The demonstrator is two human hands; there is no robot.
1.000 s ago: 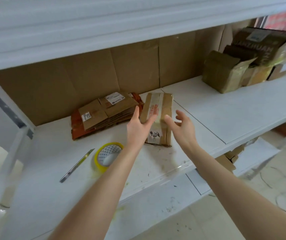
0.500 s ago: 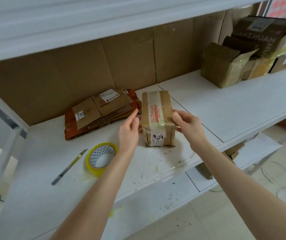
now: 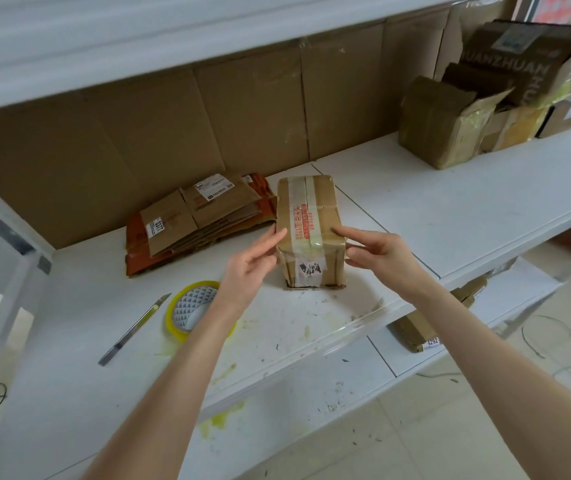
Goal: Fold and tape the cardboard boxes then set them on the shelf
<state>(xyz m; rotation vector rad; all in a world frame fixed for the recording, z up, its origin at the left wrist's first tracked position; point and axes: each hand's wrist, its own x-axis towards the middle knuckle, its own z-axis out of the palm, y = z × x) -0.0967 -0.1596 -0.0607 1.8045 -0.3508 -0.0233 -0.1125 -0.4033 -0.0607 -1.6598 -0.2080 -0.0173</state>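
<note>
Two open hands meet a taped brown cardboard box (image 3: pixel 308 216) near the white metal shelf's (image 3: pixel 450 202) front, left hand (image 3: pixel 252 268) touching its left edge, right hand (image 3: pixel 381 254) laying a forefinger on top, likely steadying it.

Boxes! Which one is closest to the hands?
The taped box standing between the left hand and right hand. The flat boxes lie further left, and the open box sits far right.

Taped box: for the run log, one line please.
taped box on shelf | left hand fingertips at side | right hand fingertips on top
</note>
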